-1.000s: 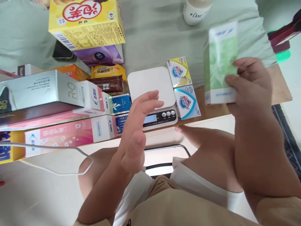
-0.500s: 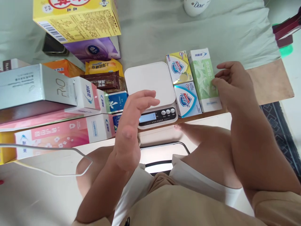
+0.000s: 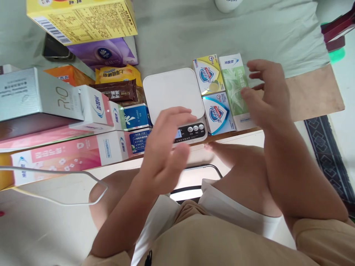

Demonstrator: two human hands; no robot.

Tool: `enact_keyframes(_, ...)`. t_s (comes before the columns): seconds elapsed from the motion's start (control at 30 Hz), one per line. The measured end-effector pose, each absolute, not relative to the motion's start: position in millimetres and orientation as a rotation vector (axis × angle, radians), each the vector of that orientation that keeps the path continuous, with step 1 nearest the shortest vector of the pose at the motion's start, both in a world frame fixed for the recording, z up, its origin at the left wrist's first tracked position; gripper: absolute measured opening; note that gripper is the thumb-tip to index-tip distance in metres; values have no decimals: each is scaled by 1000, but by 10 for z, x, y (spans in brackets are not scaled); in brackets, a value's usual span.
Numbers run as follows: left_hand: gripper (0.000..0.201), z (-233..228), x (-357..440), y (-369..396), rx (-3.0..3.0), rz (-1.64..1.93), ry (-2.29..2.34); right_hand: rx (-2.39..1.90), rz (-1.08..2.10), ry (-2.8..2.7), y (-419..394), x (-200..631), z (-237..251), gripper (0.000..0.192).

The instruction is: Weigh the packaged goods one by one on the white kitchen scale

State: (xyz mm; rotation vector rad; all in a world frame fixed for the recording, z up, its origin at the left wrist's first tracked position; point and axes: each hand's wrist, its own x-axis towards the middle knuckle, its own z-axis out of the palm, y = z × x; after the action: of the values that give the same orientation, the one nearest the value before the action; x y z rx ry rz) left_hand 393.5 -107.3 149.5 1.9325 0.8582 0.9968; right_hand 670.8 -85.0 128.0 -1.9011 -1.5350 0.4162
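Sits at a tabletop partly under green cloth, near a dark rug on pale floor. Holds left hand by white scale, right hand at green-and-white box beside soap boxes, with fingers of both parted, released.

The green box, lifted before, now lies right of the soap boxes. The right hand has opened.

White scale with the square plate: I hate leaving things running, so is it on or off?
On, apparently: the rectangular display on the white scale glows pale blue, though the left hand covers part of it.
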Motion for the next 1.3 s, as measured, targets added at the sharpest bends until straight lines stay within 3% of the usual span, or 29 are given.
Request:
enact_keyframes(0.17,46,1381,4275,-1278,2247,867,741,-1830,410,-1956,-890,6629,1346,68)
enact_keyframes(0.5,27,1383,4421,-1231,2138,946,812,-1970,457,-2274,-724,6285,1503,58)
enact_keyframes(1.13,17,1369,4217,-1121,2063,1057,891,-1898,515,-2259,-948,6316,1456,59)
enact_keyframes(1.3,18,1325,4289,-1170,2133,1047,880,-1983,399,-2019,-1034,6422,1576,61)
